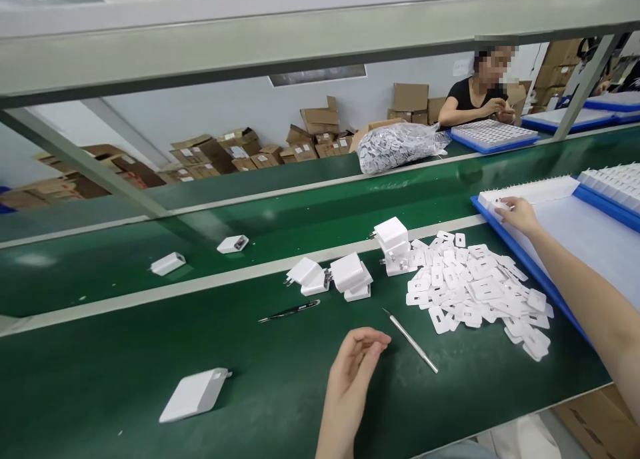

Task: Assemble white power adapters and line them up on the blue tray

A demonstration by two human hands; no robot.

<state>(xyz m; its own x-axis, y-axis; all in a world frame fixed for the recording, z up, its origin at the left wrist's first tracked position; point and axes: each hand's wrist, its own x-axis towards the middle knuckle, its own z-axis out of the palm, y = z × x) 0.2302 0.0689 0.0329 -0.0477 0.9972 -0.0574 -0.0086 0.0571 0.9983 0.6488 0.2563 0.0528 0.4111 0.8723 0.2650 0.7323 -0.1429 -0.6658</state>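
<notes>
My right hand (515, 214) reaches far right to the near end of a row of white chargers (530, 191) standing on a blue tray (525, 259), fingers curled on the end charger. My left hand (356, 364) hovers low over the green bench, fingers loosely bent and apart, holding nothing. A thin metal scalpel (413, 341) lies just right of it. A pile of small white cover plates (475, 287) spreads between the hands. Several white chargers (345, 274) lie in a cluster beyond my left hand.
Black tweezers (289, 310) lie left of the cluster. One charger (195, 394) lies near the front left; two more (167, 264) sit on the conveyor belt. A person across the belt works at a blue tray (493, 136) beside a bag of parts (400, 146).
</notes>
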